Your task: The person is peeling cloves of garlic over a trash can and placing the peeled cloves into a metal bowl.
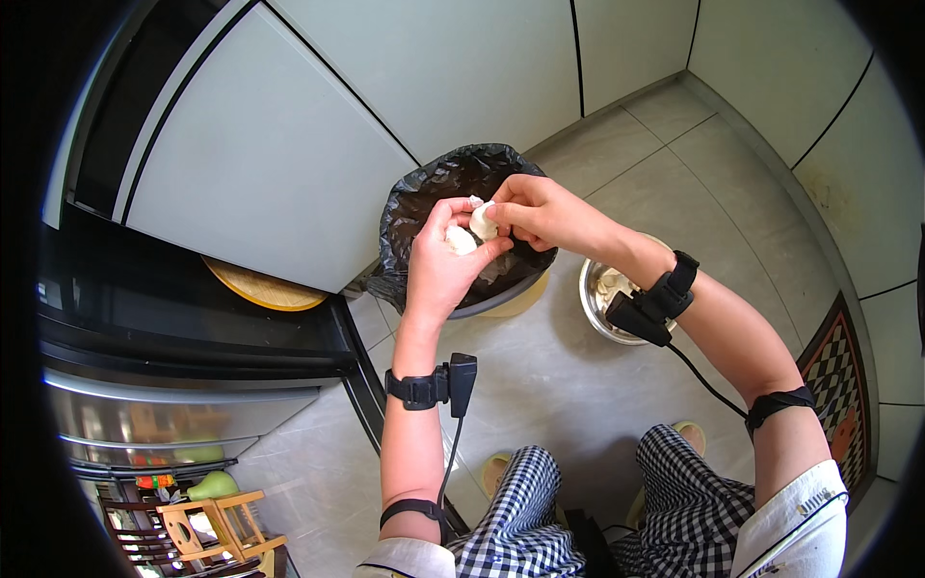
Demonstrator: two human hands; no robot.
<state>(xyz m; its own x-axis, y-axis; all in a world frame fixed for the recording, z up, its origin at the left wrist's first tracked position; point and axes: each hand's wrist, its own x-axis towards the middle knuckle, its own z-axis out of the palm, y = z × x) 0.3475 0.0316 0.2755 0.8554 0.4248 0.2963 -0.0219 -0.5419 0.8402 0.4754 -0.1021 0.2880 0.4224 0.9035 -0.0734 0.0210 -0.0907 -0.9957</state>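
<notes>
Over a bin (pixel 501 297) lined with a black bag (pixel 412 197), my two hands meet. My left hand (pixel 441 258) is closed around a white rounded piece (pixel 461 240), either garlic or mushroom; I cannot tell which. Between the fingertips of my right hand (pixel 540 214) is a second white piece (pixel 483 222), pinched and also touching the left fingers. Below my right wrist, a metal bowl (pixel 590 301) on the floor holds several whitish pieces (pixel 611 285); the forearm covers part of it.
White cabinet doors (pixel 279 135) rise behind and left of the bin. A round wooden board (pixel 265 286) lies at the left by a dark cabinet base. Lower left are a steel appliance (pixel 193 405) and a small wooden chair (pixel 226 528). A patterned mat (pixel 836 385) lies right on grey tiles.
</notes>
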